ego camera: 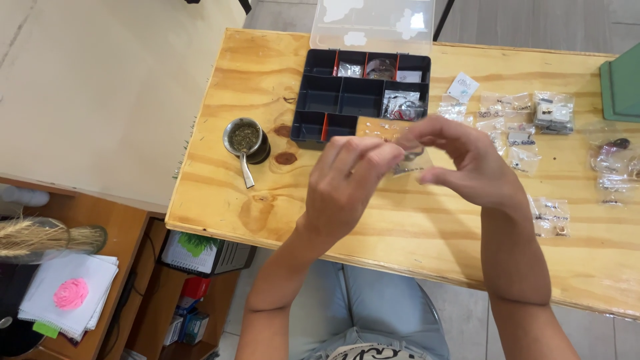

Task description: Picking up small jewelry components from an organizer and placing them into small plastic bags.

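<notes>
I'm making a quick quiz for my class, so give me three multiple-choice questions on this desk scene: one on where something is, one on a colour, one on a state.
1. Where does the metal cup with a straw stand?
A. left of the black organizer box
B. inside the box
C. on the floor

2. What colour are the box's upright dividers?
A. red
B. blue
C. white

3. What state is the box's clear lid in?
A. shut
B. open, tipped back
C. lying off on the table

Answers: 1 A, the cup sits on the wooden table to the box's left. 2 A, thin red strips part the compartments. 3 B, the lid stands up behind the open compartments.

The left hand and right hand hold a small clear bag.
</notes>
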